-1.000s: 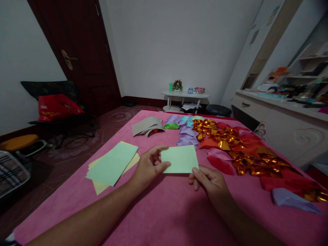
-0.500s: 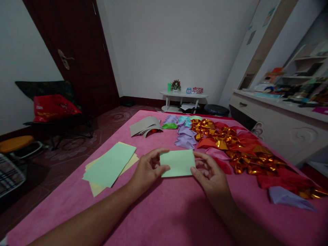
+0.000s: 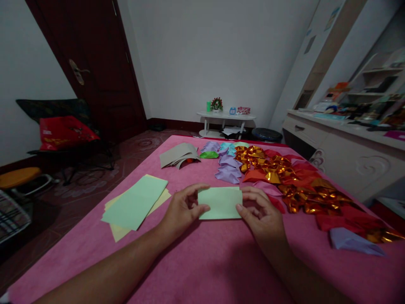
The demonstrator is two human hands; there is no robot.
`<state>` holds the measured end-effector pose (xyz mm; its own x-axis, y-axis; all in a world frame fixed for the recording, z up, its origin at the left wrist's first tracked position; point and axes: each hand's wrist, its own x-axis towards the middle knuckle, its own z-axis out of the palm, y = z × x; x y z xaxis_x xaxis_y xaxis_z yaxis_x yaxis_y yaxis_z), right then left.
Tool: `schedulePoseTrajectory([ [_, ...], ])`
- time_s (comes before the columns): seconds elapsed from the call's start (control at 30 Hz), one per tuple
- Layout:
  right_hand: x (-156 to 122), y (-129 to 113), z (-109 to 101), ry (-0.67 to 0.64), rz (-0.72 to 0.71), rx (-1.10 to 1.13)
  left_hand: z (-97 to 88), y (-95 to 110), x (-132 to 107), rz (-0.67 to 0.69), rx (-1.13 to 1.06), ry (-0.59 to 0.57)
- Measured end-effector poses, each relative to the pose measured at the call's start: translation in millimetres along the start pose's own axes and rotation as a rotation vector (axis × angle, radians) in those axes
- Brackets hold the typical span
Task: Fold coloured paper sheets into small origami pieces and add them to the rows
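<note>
A pale green sheet of paper (image 3: 220, 203), folded over into a small rectangle, is held up just over the pink cloth. At its left edge my left hand (image 3: 187, 205) pinches it, thumb in front and fingers behind. My right hand (image 3: 260, 213) grips the right edge the same way, some fingertips hidden behind the paper. The fold runs along the bottom, and the two layers are slightly offset at the upper right. To the left lies a stack of light green and yellow sheets (image 3: 137, 202).
Grey sheets (image 3: 179, 154) curl at the back left of the pink-covered table (image 3: 177, 270). Folded purple paper pieces (image 3: 228, 174) and shiny gold ones (image 3: 291, 196), with red ones among them, spread across the right side. A dresser (image 3: 351, 143) stands beyond at the right.
The upper right corner of the folded paper now shows its layers offset, and the right hand has shifted slightly to the right. Both hands keep their grip.
</note>
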<state>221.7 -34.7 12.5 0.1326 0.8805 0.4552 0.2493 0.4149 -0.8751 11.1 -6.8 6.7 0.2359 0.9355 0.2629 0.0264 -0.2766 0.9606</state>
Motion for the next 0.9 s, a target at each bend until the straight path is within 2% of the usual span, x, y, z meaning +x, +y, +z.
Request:
schedulePoseTrajectory([
  [0.17, 0.6, 0.6, -1.4, 0.024, -0.087, -0.118, 0.5, 2.5, 0.8, 0.028, 0.139, 0.002],
  [0.3, -0.2, 2.5, -1.6, 0.001, -0.091, -0.114, -1.7, 9.9, 1.4, 0.291, 0.412, 0.038],
  [0.47, -2.6, 4.7, -0.3, -0.049, -0.042, 0.008, -4.6, 15.4, -2.9, 0.572, 0.751, 0.107],
  [0.67, -3.9, 2.9, -0.4, -0.072, -0.012, 0.100, -6.8, 20.9, -7.6, 0.813, 0.940, 0.011],
  [0.8, -4.7, 1.8, -0.5, -0.099, 0.022, 0.081, -10.3, 20.7, -6.4, 0.842, 0.979, -0.031],
  [0.9, -4.3, 4.9, -0.2, -0.160, 0.057, 0.060, -11.3, 14.6, -5.3, 0.722, 1.000, -0.154],
])
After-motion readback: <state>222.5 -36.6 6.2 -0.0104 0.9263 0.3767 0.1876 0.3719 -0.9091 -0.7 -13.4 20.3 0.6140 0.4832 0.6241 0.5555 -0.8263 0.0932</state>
